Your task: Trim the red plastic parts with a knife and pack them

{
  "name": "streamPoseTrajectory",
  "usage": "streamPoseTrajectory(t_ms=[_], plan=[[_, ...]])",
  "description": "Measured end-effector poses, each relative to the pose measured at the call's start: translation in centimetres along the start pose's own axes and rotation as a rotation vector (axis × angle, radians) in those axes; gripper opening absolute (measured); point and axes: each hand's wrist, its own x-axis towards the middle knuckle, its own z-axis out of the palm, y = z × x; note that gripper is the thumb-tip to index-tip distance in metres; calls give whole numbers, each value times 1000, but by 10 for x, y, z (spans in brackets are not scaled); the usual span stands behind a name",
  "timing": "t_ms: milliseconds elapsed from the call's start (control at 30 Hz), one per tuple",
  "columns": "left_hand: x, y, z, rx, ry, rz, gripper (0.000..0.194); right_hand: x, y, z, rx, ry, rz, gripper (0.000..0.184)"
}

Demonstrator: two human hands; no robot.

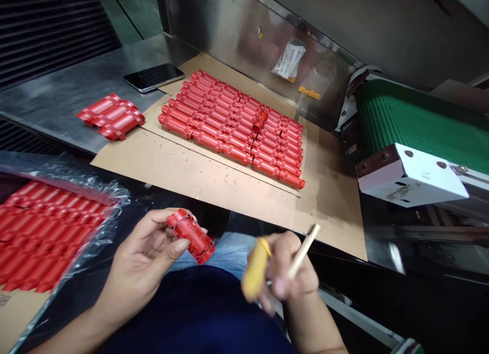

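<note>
My left hand (pixel 139 260) is closed around a red plastic half-shell (pixel 194 237), its inner side with dark-edged outlines turned up towards me. Lower right of the middle, my right hand (pixel 296 267) grips a thin pale wooden stick (pixel 304 252) that slants up and right. A yellow finger cover (pixel 254 272) is on one finger of that hand, which is blurred by motion. The stick's lower end is hidden by the fingers. The hands are apart from each other, above my lap. Beyond them, rows of red shells (pixel 229 117) lie side by side on cardboard (pixel 183 170).
A few red shells (pixel 110 114) lie at the left near a phone (pixel 154 77). More shells fill a plastic-lined box (pixel 72 262) at lower left. A green conveyor belt (pixel 428 125) with a white end bracket (pixel 412 173) stands at right. Small bags (pixel 289 60) hang on the metal wall.
</note>
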Motion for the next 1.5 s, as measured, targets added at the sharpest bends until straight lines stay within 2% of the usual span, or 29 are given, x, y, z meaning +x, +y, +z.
streamPoseTrajectory(t_ms=[67,133,233,333,433,533,633,733,800,967,1033,1133,1200,1233,1300,1367,1433,1500], plan=[[1,0,2,-19,1,-1,36,2,-7,3,-391,220,104,23],[1,1,3,-59,-10,-3,41,6,-9,8,-615,306,115,8],[2,6,3,-137,-70,-56,45,14,-3,13,-543,335,180,12],[3,10,2,-159,-153,-182,39,25,6,17,-380,362,395,25],[4,10,2,-152,-139,-213,39,31,8,20,-276,344,576,36],[4,7,2,-110,-51,-103,44,28,7,22,-227,276,698,42],[4,7,5,-34,-20,12,43,23,8,23,-221,203,733,45],[4,8,8,51,-39,93,39,24,8,22,-255,172,765,45],[3,8,7,107,-72,135,40,27,8,19,-250,126,827,42],[0,4,0,228,-156,250,46,41,7,12,-324,5,922,12],[0,4,-2,260,-178,275,47,46,7,11,-300,-35,955,12],[1,6,-3,249,-210,281,46,51,6,11,-306,-111,921,15],[2,6,-4,201,-194,245,42,50,4,11,-419,-176,795,14],[3,6,-5,161,-171,208,40,47,4,9,-521,-185,687,14],[4,5,-8,59,-113,99,39,40,3,4,-771,-106,440,12],[5,5,-10,-52,-73,-40,42,33,3,-2,-983,61,254,10],[8,7,-7,-155,-89,-174,46,27,2,-8,-1062,202,187,15],[11,13,-1,-253,-124,-296,48,26,-1,-8,-944,266,225,16]])
